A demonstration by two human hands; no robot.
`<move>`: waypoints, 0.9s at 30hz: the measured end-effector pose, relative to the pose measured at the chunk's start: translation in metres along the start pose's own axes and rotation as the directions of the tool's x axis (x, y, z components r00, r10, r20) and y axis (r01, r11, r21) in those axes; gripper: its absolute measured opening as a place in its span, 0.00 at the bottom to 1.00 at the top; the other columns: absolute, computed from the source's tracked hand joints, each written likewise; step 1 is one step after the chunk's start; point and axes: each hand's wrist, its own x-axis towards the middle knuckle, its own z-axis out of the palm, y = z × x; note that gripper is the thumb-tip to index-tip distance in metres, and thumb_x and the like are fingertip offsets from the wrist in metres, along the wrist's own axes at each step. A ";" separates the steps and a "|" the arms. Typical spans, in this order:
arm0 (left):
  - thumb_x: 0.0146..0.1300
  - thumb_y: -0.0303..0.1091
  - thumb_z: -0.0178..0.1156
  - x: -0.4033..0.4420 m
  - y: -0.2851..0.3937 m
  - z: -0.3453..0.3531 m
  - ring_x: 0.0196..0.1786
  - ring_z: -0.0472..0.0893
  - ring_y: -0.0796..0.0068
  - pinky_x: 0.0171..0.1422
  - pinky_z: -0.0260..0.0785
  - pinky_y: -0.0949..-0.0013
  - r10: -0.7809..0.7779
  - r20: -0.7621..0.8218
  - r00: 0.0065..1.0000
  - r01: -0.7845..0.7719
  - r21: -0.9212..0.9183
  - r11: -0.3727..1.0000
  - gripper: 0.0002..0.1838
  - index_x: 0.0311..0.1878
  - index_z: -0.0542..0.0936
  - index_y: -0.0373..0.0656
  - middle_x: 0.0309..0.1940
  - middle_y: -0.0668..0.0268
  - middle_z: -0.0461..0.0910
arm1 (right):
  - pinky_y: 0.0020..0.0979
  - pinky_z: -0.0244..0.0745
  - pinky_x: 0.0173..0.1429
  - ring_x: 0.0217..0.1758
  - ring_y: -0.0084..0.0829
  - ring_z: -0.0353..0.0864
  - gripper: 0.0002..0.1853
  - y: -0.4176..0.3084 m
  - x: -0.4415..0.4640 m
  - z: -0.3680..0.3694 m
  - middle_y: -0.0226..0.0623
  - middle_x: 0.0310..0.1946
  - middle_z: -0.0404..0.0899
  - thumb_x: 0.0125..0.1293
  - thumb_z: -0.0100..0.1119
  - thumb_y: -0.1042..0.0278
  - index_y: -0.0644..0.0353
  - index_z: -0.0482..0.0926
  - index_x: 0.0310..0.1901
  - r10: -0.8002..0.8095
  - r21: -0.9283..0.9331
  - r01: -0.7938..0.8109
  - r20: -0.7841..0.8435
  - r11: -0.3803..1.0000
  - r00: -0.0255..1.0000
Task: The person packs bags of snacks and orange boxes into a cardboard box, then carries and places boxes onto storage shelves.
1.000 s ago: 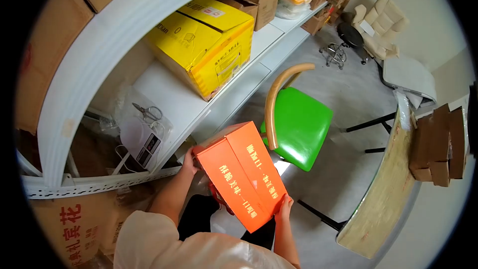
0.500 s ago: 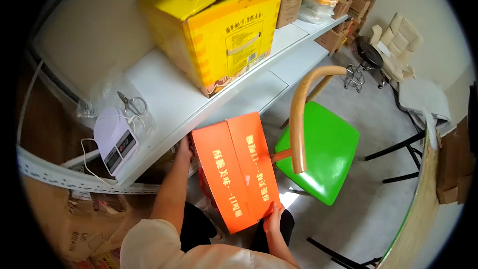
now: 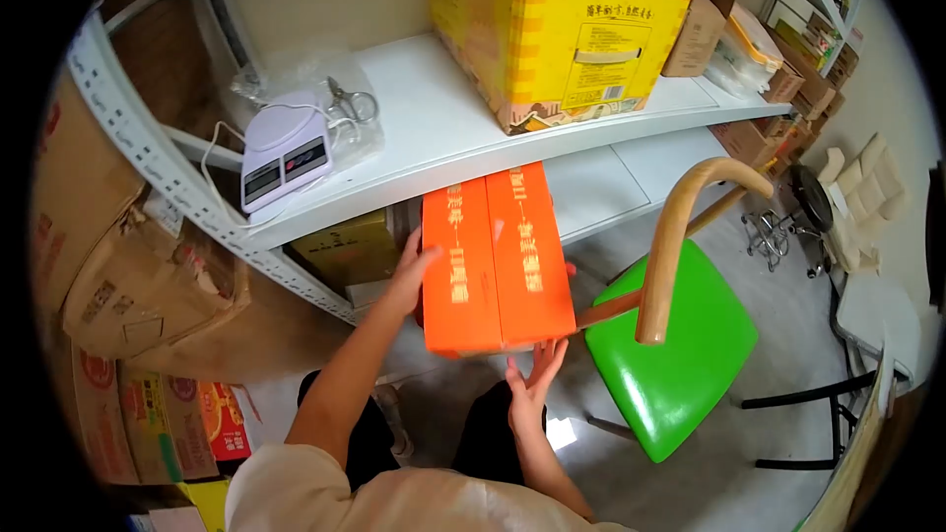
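Observation:
An orange cardboard box (image 3: 498, 266) with yellow lettering is held in front of me, its far end reaching under the upper shelf board. My left hand (image 3: 406, 278) presses along its left side, thumb over the top edge. At the near right corner, my right hand (image 3: 532, 386) supports the box from below, fingers and thumb apart; some fingertips are hidden under it. The white shelf (image 3: 394, 172) runs above the box's far end. Whether the box's underside rests on the lower shelf (image 3: 591, 187) is hidden.
A green-seated chair (image 3: 680, 335) with a wooden backrest stands close on the right. On the upper shelf are a kitchen scale (image 3: 286, 153), scissors (image 3: 353, 101) and a large yellow box (image 3: 581, 39). A gold box (image 3: 345, 248) sits below; cartons (image 3: 148, 286) stand at left.
The orange box has moved away from me toward the lower shelf and turned straighter. My right hand has shifted to its near edge. The view has swung left.

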 end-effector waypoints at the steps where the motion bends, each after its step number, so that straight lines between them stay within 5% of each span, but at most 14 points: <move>1: 0.66 0.38 0.57 -0.011 -0.007 -0.002 0.65 0.68 0.69 0.67 0.62 0.65 0.057 -0.007 0.998 -0.056 0.096 0.994 0.33 0.71 0.58 0.42 0.64 0.63 0.68 | 0.49 0.59 0.70 0.80 0.41 0.34 0.55 -0.005 0.005 0.007 0.39 0.77 0.31 0.57 0.59 0.79 0.43 0.29 0.76 0.005 -0.024 -0.003 0.065 1.000 0.998; 3: 0.59 0.28 0.63 -0.030 -0.007 -0.002 0.66 0.67 0.66 0.67 0.62 0.63 0.069 -0.032 0.997 -0.060 0.218 0.974 0.43 0.74 0.51 0.43 0.66 0.56 0.65 | 0.48 0.59 0.70 0.80 0.40 0.35 0.56 0.006 0.021 0.014 0.39 0.77 0.31 0.56 0.59 0.80 0.43 0.30 0.76 -0.012 -0.074 0.018 0.081 0.997 0.997; 6: 0.57 0.27 0.65 -0.045 -0.023 -0.010 0.68 0.65 0.65 0.69 0.59 0.64 0.105 0.032 0.994 -0.110 0.302 0.947 0.46 0.75 0.48 0.42 0.68 0.56 0.63 | 0.46 0.59 0.71 0.79 0.39 0.34 0.58 0.023 0.050 0.022 0.38 0.77 0.29 0.53 0.61 0.81 0.44 0.30 0.76 -0.060 -0.141 0.073 0.091 0.987 0.994; 8: 0.56 0.27 0.66 -0.055 -0.026 -0.006 0.71 0.61 0.64 0.72 0.55 0.63 0.146 0.076 0.986 -0.163 0.348 0.923 0.50 0.76 0.45 0.41 0.70 0.56 0.59 | 0.46 0.64 0.68 0.78 0.46 0.37 0.61 0.024 0.065 0.028 0.45 0.76 0.26 0.52 0.68 0.74 0.48 0.28 0.75 -0.135 -0.207 0.149 0.084 0.967 0.987; 9: 0.56 0.26 0.66 -0.056 -0.028 -0.006 0.72 0.60 0.65 0.72 0.55 0.63 0.162 0.127 0.979 -0.200 0.401 0.894 0.51 0.76 0.43 0.43 0.72 0.58 0.56 | 0.50 0.58 0.71 0.78 0.52 0.35 0.60 0.020 0.070 0.034 0.56 0.75 0.26 0.51 0.69 0.73 0.49 0.33 0.76 -0.163 -0.157 0.171 0.064 0.973 0.985; 10: 0.57 0.25 0.66 -0.053 -0.031 -0.005 0.73 0.58 0.65 0.72 0.55 0.63 0.174 0.180 0.968 -0.238 0.449 0.861 0.52 0.77 0.41 0.45 0.74 0.61 0.52 | 0.50 0.58 0.71 0.78 0.52 0.35 0.60 0.016 0.074 0.039 0.56 0.75 0.26 0.51 0.69 0.73 0.49 0.33 0.76 -0.169 -0.151 0.177 0.067 0.973 0.983; 12: 0.57 0.23 0.66 -0.036 -0.035 -0.006 0.73 0.58 0.67 0.73 0.53 0.63 0.189 0.217 0.958 -0.273 0.473 0.838 0.53 0.77 0.38 0.44 0.74 0.60 0.51 | 0.54 0.48 0.74 0.77 0.62 0.33 0.55 0.009 0.080 0.046 0.68 0.72 0.27 0.50 0.72 0.71 0.52 0.44 0.75 -0.339 -0.670 0.396 0.223 0.628 0.914; 14: 0.56 0.23 0.66 -0.015 -0.043 -0.011 0.73 0.57 0.67 0.74 0.53 0.64 0.195 0.231 0.953 -0.281 0.445 0.850 0.55 0.76 0.37 0.41 0.74 0.60 0.50 | 0.55 0.44 0.74 0.76 0.67 0.33 0.53 0.010 0.092 0.053 0.73 0.71 0.28 0.49 0.73 0.69 0.53 0.48 0.74 -0.361 -0.672 0.410 0.221 0.616 0.906; 16: 0.57 0.25 0.66 -0.004 -0.038 -0.011 0.72 0.59 0.64 0.74 0.54 0.64 0.276 0.240 0.931 -0.363 0.508 0.781 0.52 0.76 0.40 0.39 0.73 0.55 0.53 | 0.56 0.40 0.74 0.75 0.71 0.32 0.50 0.017 0.107 0.060 0.77 0.69 0.29 0.49 0.74 0.67 0.54 0.53 0.72 -0.377 -0.678 0.422 0.225 0.602 0.899; 19: 0.58 0.42 0.66 0.000 -0.024 -0.006 0.72 0.59 0.47 0.73 0.56 0.57 0.286 0.134 0.949 -0.281 0.769 0.574 0.46 0.73 0.53 0.35 0.70 0.44 0.58 | 0.55 0.42 0.74 0.74 0.72 0.34 0.49 0.028 0.132 0.070 0.79 0.69 0.31 0.49 0.75 0.64 0.55 0.56 0.71 -0.398 -0.690 0.421 0.206 0.589 0.894; 22: 0.57 0.43 0.66 -0.015 -0.014 -0.002 0.72 0.60 0.47 0.73 0.56 0.56 0.266 0.164 0.950 -0.269 0.863 0.428 0.46 0.72 0.53 0.34 0.70 0.43 0.57 | 0.54 0.41 0.76 0.75 0.70 0.35 0.51 0.030 0.157 0.081 0.78 0.69 0.35 0.45 0.77 0.64 0.56 0.57 0.70 -0.417 -0.729 0.418 0.198 0.542 0.887; 24: 0.55 0.44 0.67 -0.021 -0.008 -0.014 0.72 0.56 0.43 0.74 0.54 0.53 0.388 0.171 0.906 -0.314 0.885 0.345 0.46 0.71 0.55 0.34 0.71 0.42 0.53 | 0.54 0.42 0.75 0.74 0.70 0.38 0.51 0.028 0.174 0.083 0.78 0.67 0.39 0.44 0.78 0.62 0.56 0.58 0.69 -0.384 -0.781 0.392 0.212 0.486 0.899; 27: 0.54 0.42 0.66 -0.029 0.024 -0.040 0.73 0.51 0.38 0.74 0.48 0.48 0.646 -0.052 0.762 -0.043 0.991 0.130 0.42 0.69 0.59 0.33 0.70 0.38 0.50 | 0.57 0.44 0.74 0.73 0.73 0.40 0.49 0.041 0.202 0.083 0.81 0.67 0.38 0.45 0.77 0.58 0.53 0.60 0.69 -0.408 -0.807 0.417 0.244 0.417 0.880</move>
